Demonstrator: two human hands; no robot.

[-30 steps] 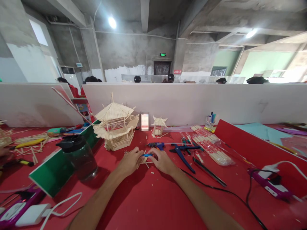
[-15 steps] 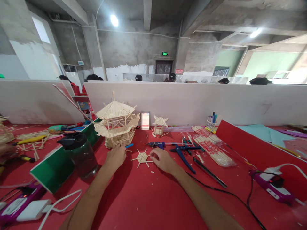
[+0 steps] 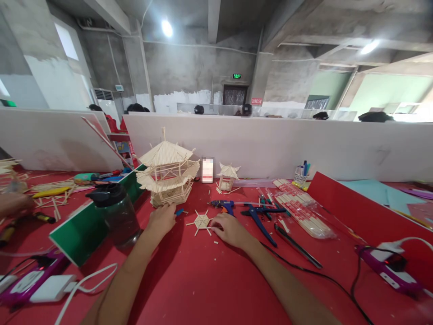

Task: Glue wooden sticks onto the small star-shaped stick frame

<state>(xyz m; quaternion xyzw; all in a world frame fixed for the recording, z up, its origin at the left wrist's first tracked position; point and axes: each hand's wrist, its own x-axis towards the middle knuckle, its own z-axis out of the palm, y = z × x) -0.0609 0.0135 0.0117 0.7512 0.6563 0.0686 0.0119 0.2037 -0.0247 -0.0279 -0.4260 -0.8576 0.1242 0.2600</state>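
Observation:
A small hexagonal piece made of wooden sticks (image 3: pixel 202 221), with spokes poking out all round, lies flat on the red table. My right hand (image 3: pixel 230 230) is at its right side, thumb and fingers closed at the end of a spoke. To the left of the piece is my left hand (image 3: pixel 161 221), fingers bent and together. A slim blue object (image 3: pixel 180 211) sticks out past those fingertips; its kind is too small to tell. Just behind my left hand stands a large two-tiered stick pavilion (image 3: pixel 165 174). A smaller stick pavilion (image 3: pixel 228 176) stands farther right.
A blue glue gun (image 3: pixel 223 206), blue cutters (image 3: pixel 259 221) and bagged sticks (image 3: pixel 301 207) lie right of centre. On the left are a dark water bottle (image 3: pixel 117 216) and a green divider (image 3: pixel 74 239). Another person's hand (image 3: pixel 13 204) shows at far left. A black cable (image 3: pixel 304 266) crosses the right.
The view has shifted slightly. The blue object at my left fingertips has turned and looks shorter. My right hand has come slightly lower along the hexagonal piece's right side.

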